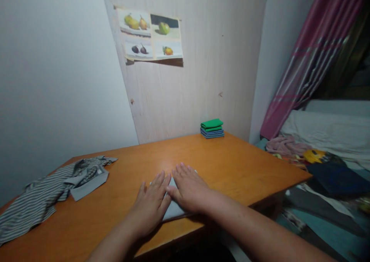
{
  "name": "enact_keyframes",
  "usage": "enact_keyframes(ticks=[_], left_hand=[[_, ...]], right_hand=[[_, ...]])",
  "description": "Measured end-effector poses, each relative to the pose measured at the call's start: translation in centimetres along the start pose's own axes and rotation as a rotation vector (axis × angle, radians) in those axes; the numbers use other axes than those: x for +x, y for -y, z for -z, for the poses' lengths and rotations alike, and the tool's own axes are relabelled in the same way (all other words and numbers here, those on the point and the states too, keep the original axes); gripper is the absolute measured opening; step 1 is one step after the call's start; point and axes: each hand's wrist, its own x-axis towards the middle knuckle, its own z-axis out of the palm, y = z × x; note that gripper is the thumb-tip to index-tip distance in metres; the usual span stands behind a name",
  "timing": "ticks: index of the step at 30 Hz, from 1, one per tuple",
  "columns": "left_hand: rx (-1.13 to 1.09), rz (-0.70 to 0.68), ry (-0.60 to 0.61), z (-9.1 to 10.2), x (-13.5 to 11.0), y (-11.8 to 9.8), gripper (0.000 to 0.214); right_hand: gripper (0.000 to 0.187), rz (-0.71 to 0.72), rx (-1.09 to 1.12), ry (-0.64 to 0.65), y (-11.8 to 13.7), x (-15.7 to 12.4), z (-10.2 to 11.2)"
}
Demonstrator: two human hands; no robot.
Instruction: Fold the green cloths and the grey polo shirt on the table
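Note:
A light grey folded cloth (173, 211) lies flat near the front edge of the table, mostly covered by my hands. My left hand (153, 204) rests palm down on its left side, fingers stretched forward and the thumb lying inward. Flat over the cloth's right part is my right hand (187, 188), its fingers extended and its thumb touching or very near the left hand. Neither hand grips anything. What kind of garment the cloth is cannot be made out.
On the orange-brown table (237, 169), a striped shirt (43, 196) with a grey collar lies spread at left. Folded green and blue cloths (212, 129) are stacked at the far edge. Clothes (335, 177) lie heaped to the right, below a pink curtain (306, 61).

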Motion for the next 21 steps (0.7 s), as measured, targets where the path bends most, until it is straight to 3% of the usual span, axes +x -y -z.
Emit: enact_keyframes(ticks=[4, 12, 17, 21], left_hand=[[0.021, -0.001, -0.01, -0.7, 0.0, 0.4, 0.063], [0.013, 0.031, 0.069, -1.6, 0.9, 1.3, 0.067], [-0.074, -0.01, 0.027, -3.1, 1.2, 2.6, 0.068], [-0.094, -0.019, 0.024, -3.2, 1.3, 2.8, 0.071]], right_hand=[[0.083, -0.074, 0.064, 0.056, -1.0, -1.2, -2.0], [0.088, -0.104, 0.1, 0.032, -1.8, -1.5, -3.2], [0.086, -0.081, 0.08, 0.005, -2.8, -1.0, -4.6], [0.086, -0.073, 0.084, 0.003, -2.9, -0.9, -4.5]])
